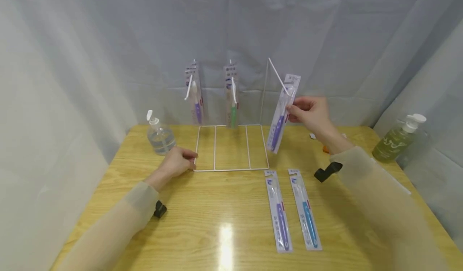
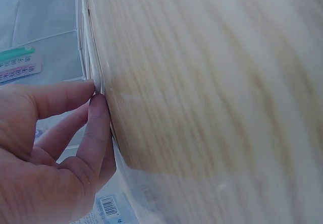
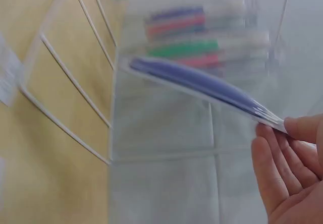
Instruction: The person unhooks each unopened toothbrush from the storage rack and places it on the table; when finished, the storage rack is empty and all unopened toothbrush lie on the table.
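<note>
Your left hand [image 1: 177, 163] sat at the front left corner of the white wire rack [image 1: 231, 169], fingers curled and pinching the base wire, as the left wrist view confirmed; by my reading, it was steadying the rack. Just behind that hand stood a clear pump bottle [image 1: 160, 136].

On the rack's back hooks, two packs were already hung: the left pack with a purple brush [image 1: 195, 98] and the middle pack with a green brush [image 1: 232, 96]. That part looked done.

The third hook [image 1: 278, 77], the slanted rod at the right, was only half served. Your right hand [image 1: 312, 113] pinched the top of a purple toothbrush pack [image 1: 281, 116] and held it up at that rod's tip; whether the hole had caught the rod, I could not tell. I judged this pack as under way, not yet hung.

Two more packs lay flat on the table [image 1: 217, 222] in front of the rack's right corner, a purple one [image 1: 278, 211] and a blue one [image 1: 305, 209], side by side and untouched. Those seemed to be what was left. A green soap bottle [image 1: 398, 138] stood at the far right.
</note>
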{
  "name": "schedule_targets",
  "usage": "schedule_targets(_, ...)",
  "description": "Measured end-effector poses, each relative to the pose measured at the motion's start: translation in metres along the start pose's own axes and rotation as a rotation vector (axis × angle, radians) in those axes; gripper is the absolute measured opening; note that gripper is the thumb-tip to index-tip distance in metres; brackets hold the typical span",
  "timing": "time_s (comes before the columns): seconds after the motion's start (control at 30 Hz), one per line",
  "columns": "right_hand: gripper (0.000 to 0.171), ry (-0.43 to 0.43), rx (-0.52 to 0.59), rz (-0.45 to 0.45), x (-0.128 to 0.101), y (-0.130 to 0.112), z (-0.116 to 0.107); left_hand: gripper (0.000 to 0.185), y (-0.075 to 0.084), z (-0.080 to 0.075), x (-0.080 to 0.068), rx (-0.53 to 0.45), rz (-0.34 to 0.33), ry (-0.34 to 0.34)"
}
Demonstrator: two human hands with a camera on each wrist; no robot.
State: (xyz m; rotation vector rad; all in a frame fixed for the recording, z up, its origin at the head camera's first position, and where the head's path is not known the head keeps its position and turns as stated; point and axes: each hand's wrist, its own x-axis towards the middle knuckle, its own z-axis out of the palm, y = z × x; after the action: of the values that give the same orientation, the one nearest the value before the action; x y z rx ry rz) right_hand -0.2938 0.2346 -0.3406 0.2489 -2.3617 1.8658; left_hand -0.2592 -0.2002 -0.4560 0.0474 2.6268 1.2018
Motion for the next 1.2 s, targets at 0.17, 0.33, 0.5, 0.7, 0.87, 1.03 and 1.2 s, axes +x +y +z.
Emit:
schedule_targets(0.17,0.036,-0.169,0.004,0.168,-0.056,0.018,0.017,0.053,0.001,-0.002,-0.001,-0.008,-0.008,-0.011)
schedule_targets(0.33,0.031,-0.329,0.03,0.405,-0.108,0.048,0.053,0.054,0.002,-0.005,-0.001,-0.001,-0.004,-0.015)
schedule_targets(0.5,0.019,-0.416,-0.013,0.497,-0.132,0.064,0.082,0.053,0.002,-0.006,-0.001,0.02,0.0,-0.002)
schedule_targets(0.7,0.011,-0.41,-0.072,0.551,-0.135,0.065,0.097,0.052,0.0,-0.004,-0.001,0.025,0.006,-0.004)
schedule_targets(0.87,0.012,-0.402,-0.103,0.58,-0.133,0.062,0.1,0.052,0.0,-0.002,0.001,0.017,0.003,-0.005)
schedule_targets(1.03,0.014,-0.413,-0.125,0.582,-0.132,0.061,0.103,0.052,0.001,-0.001,0.002,0.018,0.001,-0.008)
schedule_targets(1.2,0.012,-0.405,-0.132,0.594,-0.133,0.062,0.104,0.052,0.002,0.0,0.003,0.024,0.005,-0.012)
